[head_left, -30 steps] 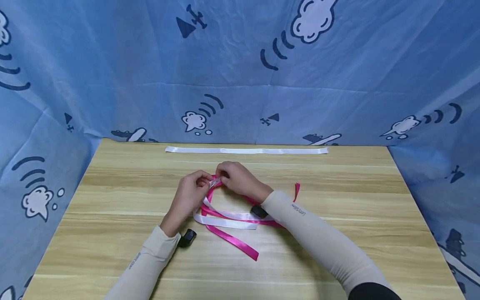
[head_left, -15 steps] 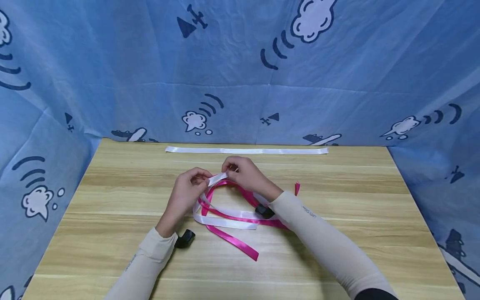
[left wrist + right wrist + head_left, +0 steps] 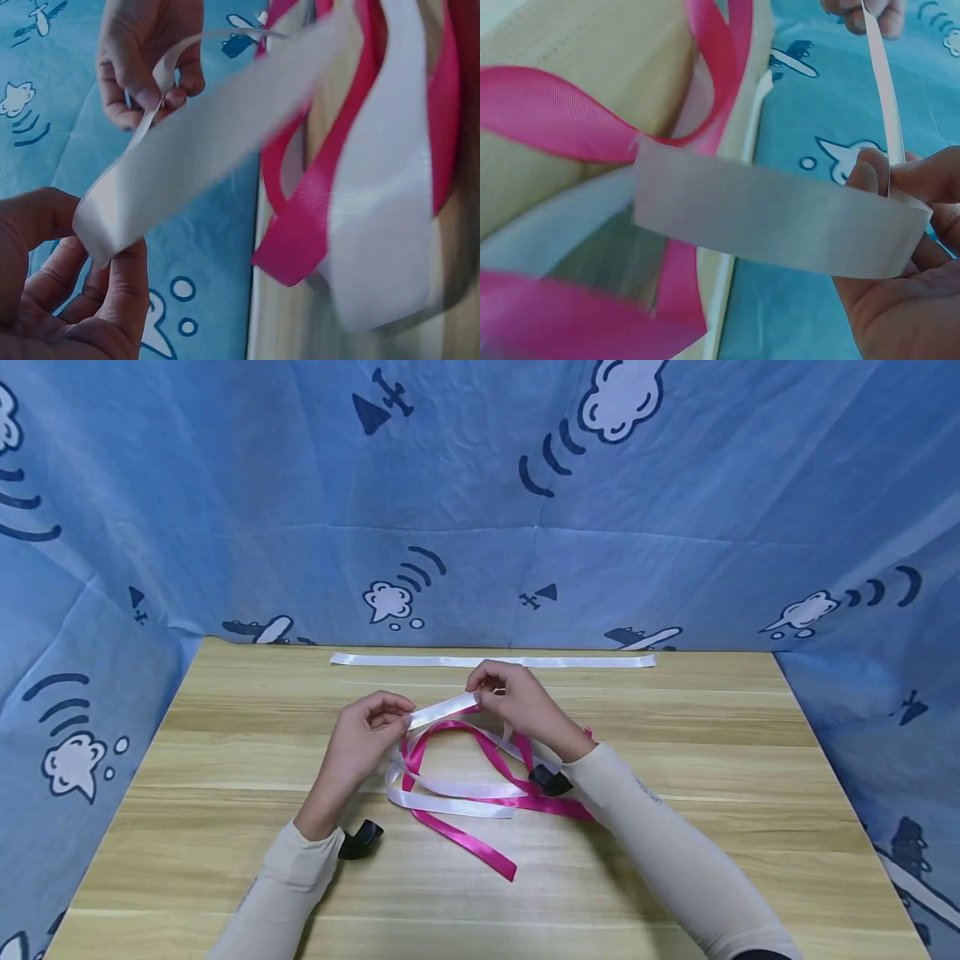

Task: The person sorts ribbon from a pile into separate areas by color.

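The right sleeve (image 3: 675, 843) hid part of the pink ribbon (image 3: 468, 845). The sleeve's lettering (image 3: 647, 791) was too small to read.

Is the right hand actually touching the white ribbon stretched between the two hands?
Touching. The right wrist view shows the right hand pinching the white ribbon between thumb and finger, with no gap there.

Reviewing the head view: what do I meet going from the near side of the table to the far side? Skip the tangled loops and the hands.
Pink ribbon end → white ribbon end → held white ribbon → flat white ribbon → blue cloth.
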A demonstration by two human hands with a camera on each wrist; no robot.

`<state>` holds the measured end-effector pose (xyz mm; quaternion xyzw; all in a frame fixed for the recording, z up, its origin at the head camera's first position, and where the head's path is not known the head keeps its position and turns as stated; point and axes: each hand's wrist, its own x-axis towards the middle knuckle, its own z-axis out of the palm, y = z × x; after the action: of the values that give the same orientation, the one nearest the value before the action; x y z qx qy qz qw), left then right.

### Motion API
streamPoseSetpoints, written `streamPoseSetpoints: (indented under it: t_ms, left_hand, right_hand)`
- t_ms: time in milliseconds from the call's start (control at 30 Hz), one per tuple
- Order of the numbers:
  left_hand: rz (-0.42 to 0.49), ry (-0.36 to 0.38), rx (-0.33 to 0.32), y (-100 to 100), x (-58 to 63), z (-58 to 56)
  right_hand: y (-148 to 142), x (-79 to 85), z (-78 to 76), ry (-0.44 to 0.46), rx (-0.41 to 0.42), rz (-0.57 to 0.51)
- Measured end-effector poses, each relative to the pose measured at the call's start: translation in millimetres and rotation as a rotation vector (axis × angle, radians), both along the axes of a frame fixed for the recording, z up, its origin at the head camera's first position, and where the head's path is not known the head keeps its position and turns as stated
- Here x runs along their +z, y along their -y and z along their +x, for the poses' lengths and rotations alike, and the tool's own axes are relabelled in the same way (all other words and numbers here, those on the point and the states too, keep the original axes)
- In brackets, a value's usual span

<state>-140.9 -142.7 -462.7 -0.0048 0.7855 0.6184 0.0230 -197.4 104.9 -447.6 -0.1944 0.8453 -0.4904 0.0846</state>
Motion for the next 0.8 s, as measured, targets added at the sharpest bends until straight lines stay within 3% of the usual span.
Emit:
streamPoseSetpoints:
  t_ms: [333,800]
  left_hand:
    - [0.025,-0.043,0.005,10,12.5,2.1]
    - [0.045,-0.018,0.033,22,24.8,1.8]
  right_hand:
    - [-27,13.1,6.9,0.039,-0.094,-0.053]
    - [-63,19.1,7.8,0.015,-0.162,-0.15]
